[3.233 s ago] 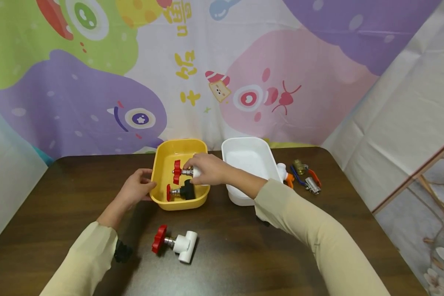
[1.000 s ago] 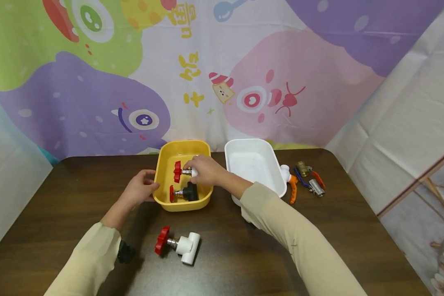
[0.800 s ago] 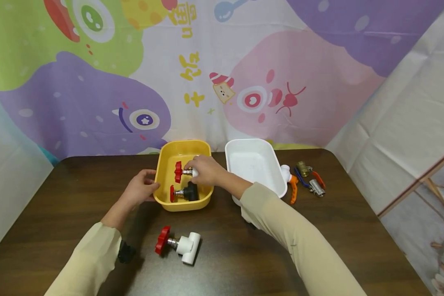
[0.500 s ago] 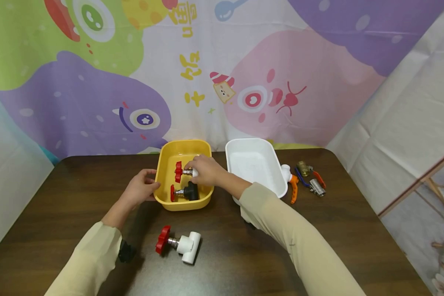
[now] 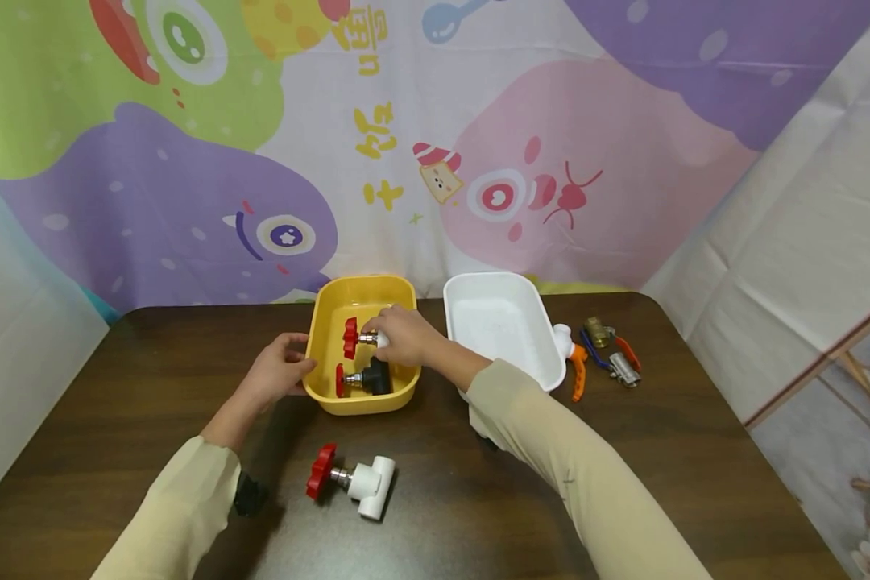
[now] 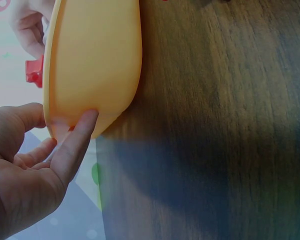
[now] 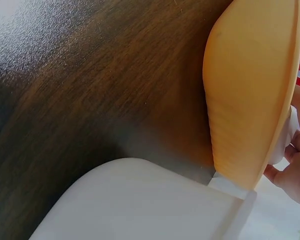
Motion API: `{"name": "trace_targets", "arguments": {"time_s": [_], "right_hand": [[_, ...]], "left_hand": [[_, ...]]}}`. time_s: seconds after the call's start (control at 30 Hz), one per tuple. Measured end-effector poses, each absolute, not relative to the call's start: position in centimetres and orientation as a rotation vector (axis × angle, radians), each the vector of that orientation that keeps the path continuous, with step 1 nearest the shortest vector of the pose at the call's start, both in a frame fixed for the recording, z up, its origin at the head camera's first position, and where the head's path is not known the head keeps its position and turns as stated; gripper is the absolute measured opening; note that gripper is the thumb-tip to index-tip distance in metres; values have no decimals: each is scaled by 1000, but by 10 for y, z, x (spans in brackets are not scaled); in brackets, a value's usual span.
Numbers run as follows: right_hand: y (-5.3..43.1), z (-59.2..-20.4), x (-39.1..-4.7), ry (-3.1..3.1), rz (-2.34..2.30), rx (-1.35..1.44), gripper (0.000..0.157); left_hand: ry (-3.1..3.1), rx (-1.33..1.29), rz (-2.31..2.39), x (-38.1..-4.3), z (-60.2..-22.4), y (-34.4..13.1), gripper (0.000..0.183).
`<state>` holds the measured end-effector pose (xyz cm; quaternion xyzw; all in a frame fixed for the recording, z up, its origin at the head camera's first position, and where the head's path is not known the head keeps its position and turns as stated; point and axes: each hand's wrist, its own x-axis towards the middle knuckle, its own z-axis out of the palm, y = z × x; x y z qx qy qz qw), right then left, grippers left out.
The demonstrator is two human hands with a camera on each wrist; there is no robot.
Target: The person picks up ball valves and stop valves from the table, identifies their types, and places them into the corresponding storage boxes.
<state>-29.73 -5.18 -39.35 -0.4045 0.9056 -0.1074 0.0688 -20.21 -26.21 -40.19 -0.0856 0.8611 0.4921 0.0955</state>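
Note:
My left hand (image 5: 279, 370) pinches the left rim of the yellow tub (image 5: 366, 405), thumb at the rim and fingers against the outer wall in the left wrist view. Inside that tub my right hand (image 5: 406, 337) grips the white body of a valve with a red handwheel (image 5: 350, 338); the fingers cover much of the body. A black valve (image 5: 377, 377) with a red handwheel lies nearer the front of the tub. In front of the tub, a white tee-shaped valve (image 5: 366, 482) with a red handwheel rests on the table.
A white tub (image 5: 503, 322) stands to the right of the yellow one. Beyond it lie a white valve with an orange handle (image 5: 578, 374), a brass valve (image 5: 596, 332) and a silver valve (image 5: 625, 370). A printed curtain (image 5: 377, 234) hangs behind the table (image 5: 478, 515).
Both hands keep their hold at the yellow tub. My right forearm has shifted lower and left, uncovering the orange handle. The head view has drifted slightly.

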Motion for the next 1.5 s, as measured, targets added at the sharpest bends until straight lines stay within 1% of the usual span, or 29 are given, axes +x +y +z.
{"name": "trace_targets", "arguments": {"time_s": [1.5], "right_hand": [[-60, -404, -297, 2806, -264, -1150, 37]], "left_hand": [[2538, -272, 1462, -202, -403, -263, 52]]}}
